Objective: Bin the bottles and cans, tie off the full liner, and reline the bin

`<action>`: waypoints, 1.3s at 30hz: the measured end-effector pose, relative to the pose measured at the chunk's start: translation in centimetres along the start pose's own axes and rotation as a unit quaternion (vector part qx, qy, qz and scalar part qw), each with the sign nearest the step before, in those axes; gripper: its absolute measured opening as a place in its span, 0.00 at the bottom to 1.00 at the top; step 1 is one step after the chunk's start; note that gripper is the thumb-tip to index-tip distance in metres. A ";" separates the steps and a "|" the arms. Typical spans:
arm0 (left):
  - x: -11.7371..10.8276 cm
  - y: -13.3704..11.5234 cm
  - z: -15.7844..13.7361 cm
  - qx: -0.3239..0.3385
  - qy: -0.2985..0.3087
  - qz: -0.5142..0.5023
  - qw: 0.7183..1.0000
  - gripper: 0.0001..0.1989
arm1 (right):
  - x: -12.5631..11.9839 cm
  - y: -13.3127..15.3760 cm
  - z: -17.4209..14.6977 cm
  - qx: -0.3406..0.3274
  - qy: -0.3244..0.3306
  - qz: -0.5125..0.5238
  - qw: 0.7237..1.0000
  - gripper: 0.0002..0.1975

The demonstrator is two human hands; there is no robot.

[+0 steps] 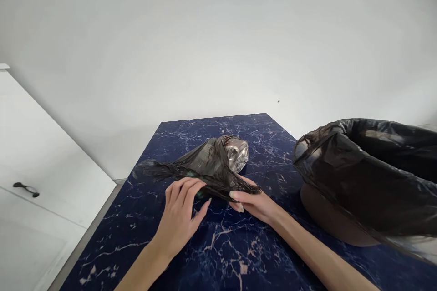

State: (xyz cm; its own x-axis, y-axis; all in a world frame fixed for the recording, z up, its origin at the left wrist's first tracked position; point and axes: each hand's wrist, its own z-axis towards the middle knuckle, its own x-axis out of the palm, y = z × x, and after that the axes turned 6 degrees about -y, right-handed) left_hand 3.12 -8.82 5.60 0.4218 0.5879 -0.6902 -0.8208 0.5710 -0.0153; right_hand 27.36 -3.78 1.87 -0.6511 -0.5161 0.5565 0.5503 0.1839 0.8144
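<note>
R hand (251, 202) pinching edge of blk bag (208, 159) on blue tbl (225, 254); L hand (182, 207) ungripped, thumb apart, prob touching it tbh

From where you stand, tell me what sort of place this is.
Probably a room in a home, though I cannot tell which: there is a blue marble-patterned table, a white cabinet against a plain wall, and a bin lined with black plastic.

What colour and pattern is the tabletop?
Dark blue, with white and pinkish marble-like veins across the tabletop; best seen in the head view.
</note>
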 end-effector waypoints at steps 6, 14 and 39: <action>-1.0 -1.1 -0.9 0.044 -0.009 -0.041 0.998 0.05 | -1.1 0.0 0.1 -0.001 -0.021 0.054 0.998 0.18; -4.5 -0.6 -4.3 0.072 0.035 -0.091 0.993 0.07 | -2.2 1.0 0.3 -0.010 -0.094 0.092 0.991 0.19; 1.2 4.5 -3.0 -0.157 0.256 0.007 0.954 0.27 | -4.8 0.8 1.7 -0.102 -0.317 0.002 0.943 0.14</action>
State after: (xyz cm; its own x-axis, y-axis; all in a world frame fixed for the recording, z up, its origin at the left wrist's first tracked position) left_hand -1.21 -7.27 2.54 0.2328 0.1908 -0.9536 -0.9335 0.3187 -0.1642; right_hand 30.05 0.27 0.07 -0.7952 0.0999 0.5981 0.6000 -0.0139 0.7999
